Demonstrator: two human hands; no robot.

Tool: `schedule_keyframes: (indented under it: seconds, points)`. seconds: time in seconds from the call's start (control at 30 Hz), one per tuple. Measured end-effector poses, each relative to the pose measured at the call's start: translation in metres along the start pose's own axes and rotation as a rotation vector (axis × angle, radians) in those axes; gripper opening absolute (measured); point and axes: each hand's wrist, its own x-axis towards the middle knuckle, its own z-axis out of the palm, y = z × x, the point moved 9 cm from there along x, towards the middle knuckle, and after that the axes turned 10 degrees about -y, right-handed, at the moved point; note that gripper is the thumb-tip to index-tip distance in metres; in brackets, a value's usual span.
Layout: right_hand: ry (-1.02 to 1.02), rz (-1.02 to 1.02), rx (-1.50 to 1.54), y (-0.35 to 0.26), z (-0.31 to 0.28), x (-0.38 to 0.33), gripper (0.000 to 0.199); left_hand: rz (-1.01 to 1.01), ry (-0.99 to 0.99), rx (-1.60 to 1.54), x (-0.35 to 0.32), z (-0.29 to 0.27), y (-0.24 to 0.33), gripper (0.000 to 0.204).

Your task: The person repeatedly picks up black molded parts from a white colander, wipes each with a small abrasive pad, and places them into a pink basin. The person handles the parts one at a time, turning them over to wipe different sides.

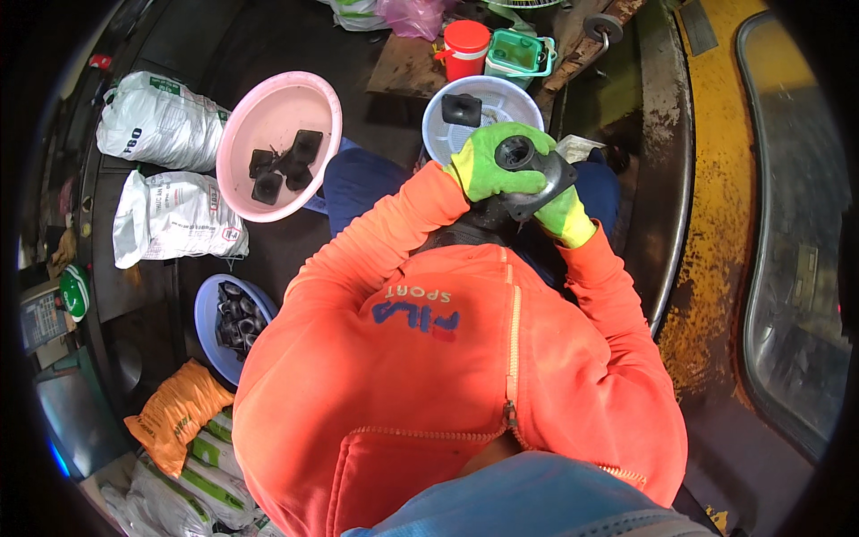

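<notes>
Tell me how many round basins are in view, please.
3: a pink basin at upper left, a pale-blue perforated basin beyond the left hand, and a blue basin at left. Others may be hidden or cut off.

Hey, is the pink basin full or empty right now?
Neither full nor empty: the pink basin holds only a few black pieces, and much of its pink inside shows bare.

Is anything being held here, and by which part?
Yes: a black flanged part. The left hand grips around its raised round collar; the right hand is at its base's near edge, fingers mostly hidden.
</notes>
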Motion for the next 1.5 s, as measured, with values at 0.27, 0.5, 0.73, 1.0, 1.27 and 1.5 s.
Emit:
schedule_keyframes:
  seconds: [0.27, 0.5, 0.73, 1.0, 1.27, 1.5]
  points:
    - [-0.199, 0.049, 0.332, -0.011, 0.035, -0.008, 0.055, 0.125, -0.422, -0.201, -0.006, 0.017, 0.015, 0.050]
    - [0.028, 0.132, 0.287, 0.003, 0.026, 0.010, 0.053, 0.096, -0.540, 0.024, 0.002, 0.000, 0.033, 0.063]
    - [0.442, -0.108, 0.065, 0.002, -0.003, 0.002, 0.036, 0.260, 0.314, 0.219, -0.013, -0.009, 0.035, 0.043]
    - [0.455, -0.102, 0.122, -0.009, 0.001, -0.005, 0.024, 0.124, 0.444, 0.120, -0.024, -0.001, 0.024, 0.039]
    - [0.187, -0.036, -0.093, -0.030, 0.006, 0.003, 0.039, 0.206, 0.337, 0.094, -0.025, -0.008, 0.041, 0.041]
    - [-0.021, -0.033, -0.078, -0.036, 0.017, 0.003, 0.044, 0.270, 0.027, 0.088, -0.018, -0.005, 0.052, 0.035]
